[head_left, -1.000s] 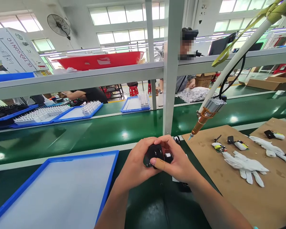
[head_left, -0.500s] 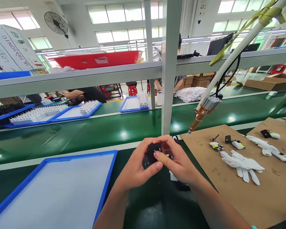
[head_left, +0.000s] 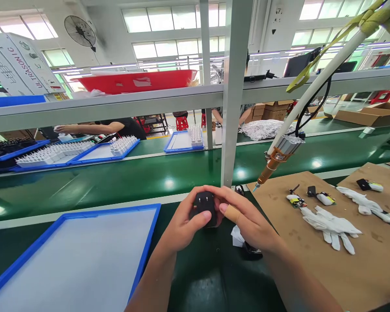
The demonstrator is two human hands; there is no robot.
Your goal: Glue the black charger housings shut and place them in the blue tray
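A small black plug adapter (head_left: 204, 203) with two metal prongs on its top face sits between both my hands, just above the green bench. My left hand (head_left: 182, 227) wraps it from the left, thumb across its front. My right hand (head_left: 247, 221) closes on it from the right; a tan bandage circles one finger. Under my right wrist lie a white scrap (head_left: 236, 237) and a dark part (head_left: 251, 251).
An empty blue-rimmed white tray (head_left: 68, 255) lies at the near left. A brown cardboard sheet (head_left: 312, 260) at the right carries white gloves (head_left: 328, 223) and small parts. A hanging tool with a copper tip (head_left: 273, 164) points at the sheet. A white post (head_left: 232, 108) stands behind my hands. Other workers sit beyond the green belt.
The adapter has been turned in my hands, so its prong face now shows on top. My right fingers slid off its front to the right side.
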